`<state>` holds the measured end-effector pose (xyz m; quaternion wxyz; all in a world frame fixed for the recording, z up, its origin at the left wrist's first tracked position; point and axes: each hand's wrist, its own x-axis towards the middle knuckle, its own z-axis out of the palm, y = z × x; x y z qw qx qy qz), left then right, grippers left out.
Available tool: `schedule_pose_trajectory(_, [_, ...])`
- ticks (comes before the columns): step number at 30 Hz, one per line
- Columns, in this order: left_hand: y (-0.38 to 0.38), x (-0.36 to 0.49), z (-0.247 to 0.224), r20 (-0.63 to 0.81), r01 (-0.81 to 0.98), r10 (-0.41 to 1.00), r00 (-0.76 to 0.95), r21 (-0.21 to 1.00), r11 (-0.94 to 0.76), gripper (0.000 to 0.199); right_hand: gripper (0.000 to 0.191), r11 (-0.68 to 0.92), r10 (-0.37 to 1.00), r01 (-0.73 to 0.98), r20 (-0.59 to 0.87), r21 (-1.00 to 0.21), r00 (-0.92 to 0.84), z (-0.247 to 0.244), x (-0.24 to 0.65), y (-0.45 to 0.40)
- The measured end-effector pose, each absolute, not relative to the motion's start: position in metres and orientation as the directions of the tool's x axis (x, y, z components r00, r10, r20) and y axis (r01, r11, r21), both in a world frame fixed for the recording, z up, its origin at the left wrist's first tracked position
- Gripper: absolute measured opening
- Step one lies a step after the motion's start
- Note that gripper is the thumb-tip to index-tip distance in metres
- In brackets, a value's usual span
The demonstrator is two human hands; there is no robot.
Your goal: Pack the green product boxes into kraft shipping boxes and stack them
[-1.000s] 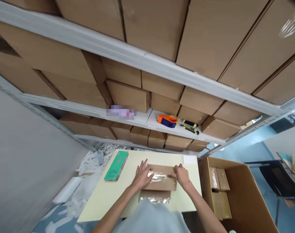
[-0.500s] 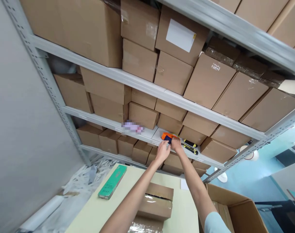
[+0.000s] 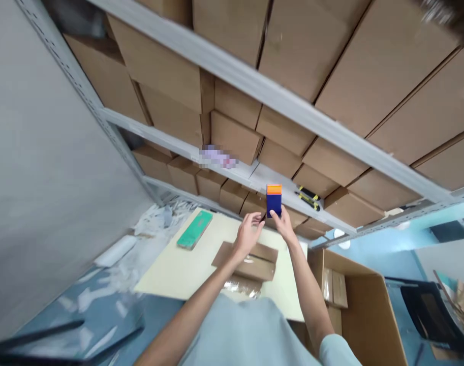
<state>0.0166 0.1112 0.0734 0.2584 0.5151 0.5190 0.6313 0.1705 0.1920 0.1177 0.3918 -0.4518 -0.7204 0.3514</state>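
Observation:
A small dark blue object with an orange top (image 3: pixel 274 202) is upright in my right hand (image 3: pixel 283 223), thumb across its lower part. To its left, my left hand (image 3: pixel 249 234) holds nothing, its fingers apart and curved toward the right hand. Below both hands, small cardboard boxes (image 3: pixel 260 262) sit on the pale table (image 3: pixel 171 274). A flat green box (image 3: pixel 195 230) rests near the table's far left corner. Two yellow-and-black cutters (image 3: pixel 308 197) lie on the shelf beyond my right hand.
Metal shelving (image 3: pixel 232 173) packed with cardboard boxes stands across the front. A large open carton (image 3: pixel 369 310) holding smaller boxes is right of the table. White scraps (image 3: pixel 140 259) litter the floor at left. A grey wall rises on the left side.
The blue and orange object has come off the shelf in my right hand, toward me. My left hand has moved slightly apart from it, fingers open. The view has tilted down.

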Motion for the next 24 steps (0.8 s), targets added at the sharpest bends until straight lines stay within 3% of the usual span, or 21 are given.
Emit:
schedule_pose_trajectory(2, [0.072,0.011,0.075,0.382,0.206,0.873,-0.303,0.921,-0.331,0.022,0.059,0.237,0.949,0.150,0.196,-0.960,-0.245,0.101,0.168,0.136])
schedule_pose_trajectory(5, [0.027,0.005,0.081,0.353,0.219,0.902,-0.247,0.928,-0.303,0.019,0.060,0.109,0.969,0.044,0.096,-0.993,-0.226,0.093,0.158,0.070])
schedule_pose_trajectory(14, [-0.026,-0.004,0.098,0.351,0.352,0.933,-0.082,0.886,-0.303,0.017,0.069,-0.050,0.967,0.067,-0.065,-0.997,-0.248,0.095,0.163,0.016])
schedule_pose_trajectory(19, [-0.034,-0.018,0.118,0.402,0.413,0.913,-0.066,0.844,-0.342,0.023,0.062,0.017,0.973,0.139,-0.015,-0.990,-0.229,0.099,0.167,0.006])
schedule_pose_trajectory(24, [-0.022,-0.045,0.159,0.436,0.450,0.888,-0.145,0.829,-0.333,0.039,0.050,0.221,0.944,0.344,0.111,-0.912,-0.312,0.114,0.179,-0.007])
